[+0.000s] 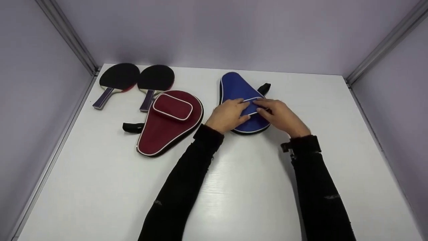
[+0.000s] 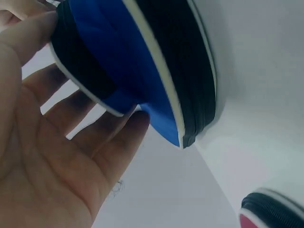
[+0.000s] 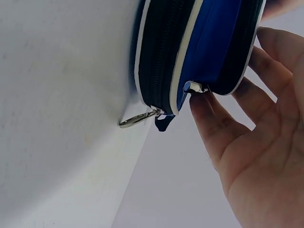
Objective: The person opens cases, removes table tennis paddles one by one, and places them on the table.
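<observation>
A blue table tennis bat case (image 1: 235, 87) with white piping lies on the white table, its narrow end away from me. My left hand (image 1: 228, 114) grips the left part of its raised zip pocket (image 2: 92, 71), thumb at the near edge and fingers over the far side. My right hand (image 1: 279, 115) holds the pocket's right end, thumb and fingertips close together on it. In the right wrist view a finger lies right by the pocket's metal zip pull (image 3: 194, 87). The pocket zip looks closed at this end. Another metal zip pull (image 3: 137, 119) hangs from the case's side.
A dark red bat case (image 1: 164, 129) with a closed-looking pocket lies left of the blue one, its black strap (image 1: 133, 128) sticking out leftward. Two black-faced table tennis bats (image 1: 119, 77) lie at the back left. Pale walls (image 1: 214, 36) enclose the table's back and sides.
</observation>
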### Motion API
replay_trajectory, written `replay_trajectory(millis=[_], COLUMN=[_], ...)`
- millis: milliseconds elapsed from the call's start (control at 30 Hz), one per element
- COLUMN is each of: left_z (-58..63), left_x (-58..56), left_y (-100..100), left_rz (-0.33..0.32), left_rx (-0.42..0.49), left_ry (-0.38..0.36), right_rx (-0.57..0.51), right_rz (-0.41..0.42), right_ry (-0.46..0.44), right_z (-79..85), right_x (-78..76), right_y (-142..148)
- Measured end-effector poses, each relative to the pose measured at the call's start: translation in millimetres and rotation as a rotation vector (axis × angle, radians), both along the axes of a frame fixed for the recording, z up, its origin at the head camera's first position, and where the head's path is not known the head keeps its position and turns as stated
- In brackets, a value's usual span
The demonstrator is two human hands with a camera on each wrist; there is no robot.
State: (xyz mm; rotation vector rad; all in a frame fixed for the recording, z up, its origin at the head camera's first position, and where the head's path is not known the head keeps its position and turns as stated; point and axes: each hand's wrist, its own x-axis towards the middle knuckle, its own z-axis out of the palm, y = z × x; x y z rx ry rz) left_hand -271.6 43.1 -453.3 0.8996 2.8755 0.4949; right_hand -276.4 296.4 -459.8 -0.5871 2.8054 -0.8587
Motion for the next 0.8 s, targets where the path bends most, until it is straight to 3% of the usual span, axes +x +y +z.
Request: replay_trajectory(millis=[300, 467, 600, 800], left_z=[0.9, -0.8, -1.4, -2.6], left_x=[0.5, 0.4, 0.0, -1.0], left_y=[-9.2, -12.0, -12.1, -10.0], left_rz=[-0.017, -0.015, -0.015, -0.005], left_rx=[0.044, 0.064, 0.070, 0.077], left_ry=[-0.066, -0.082, -0.076, -0.066], right_rx=[-0.096, 0.004, 0.080, 0.113], right_rz=[-0.122, -0.189, -0.168, -0.167], right_ry=[0.003, 0.004, -0.057, -0.099], right_z=[3.7, 5.0, 2.2, -6.3], right_x=[3.6, 3.2, 2.9, 2.8], right_y=[26.1, 42.0, 47.2, 39.7])
